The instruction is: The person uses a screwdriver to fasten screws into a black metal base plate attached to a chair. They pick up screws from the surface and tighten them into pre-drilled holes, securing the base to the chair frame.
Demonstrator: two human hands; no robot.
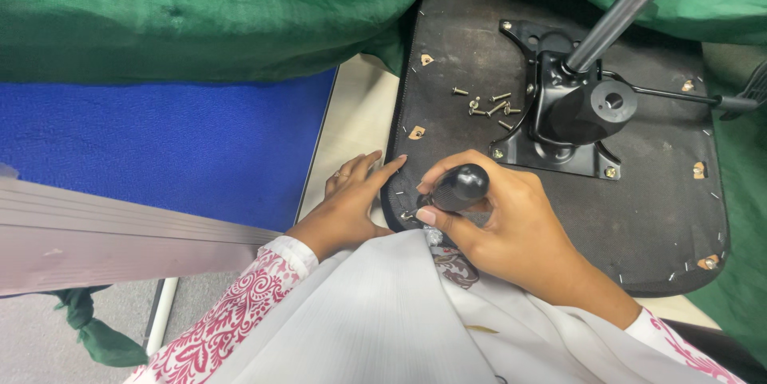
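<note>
Head view, looking down on an upturned chair seat (655, 216), black underside up, lying on a pale counter (351, 124) partly draped in green cloth (184, 8) with a blue mat (160, 144) alongside.

Judged as partway through work on the seat's fittings. Black metal mechanism plate (559, 124) with its chrome gas column (619, 12) already sits on the underside; screws visible in at least two of its corner holes, near edge. Small heap of loose screws (487, 106) left lying on the seat just beside the plate, so apparently more fastening remains. Several tan-ringed holes (416, 133) around the seat's rim stand bare, nothing fixed there.

Right hand (499, 220) curled over the rounded black handle of a screwdriver (459, 186), fingers wrapped, thumb pressed along the side, wrist bent downward; tool stands near the seat's near-left edge, shaft and tip mostly hidden under the hand. Left hand (351, 200) empty, fingers loosely spread and laid flat, forefinger stretched onto the seat's edge just beside the tool, seemingly steadying. White garment (375, 312) covers both forearms below.
</note>
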